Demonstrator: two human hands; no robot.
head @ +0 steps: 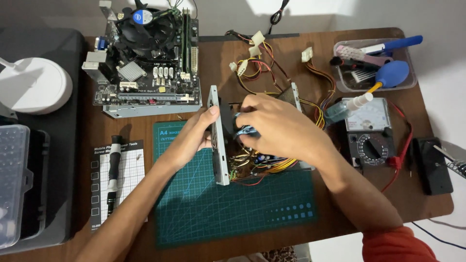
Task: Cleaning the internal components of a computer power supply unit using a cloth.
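An open power supply unit (221, 155) with a grey metal case lies on a green cutting mat (218, 213) in the middle of the wooden table. My left hand (194, 138) grips its left metal wall, thumb on the upper edge. My right hand (276, 128) reaches into the case from the right, fingers closed around a small blue part (245, 130) among the circuit board and wires. What the fingertips pinch is partly hidden. Coloured cables (262, 63) run from the case toward the back.
A motherboard with a fan (148, 53) sits at the back left. A black screwdriver (114, 170) lies on a white screw mat. An analog multimeter (371, 133) with red leads and a clear tool tray (376, 65) stand at the right. A white round object (31, 85) and plastic box (12, 179) are far left.
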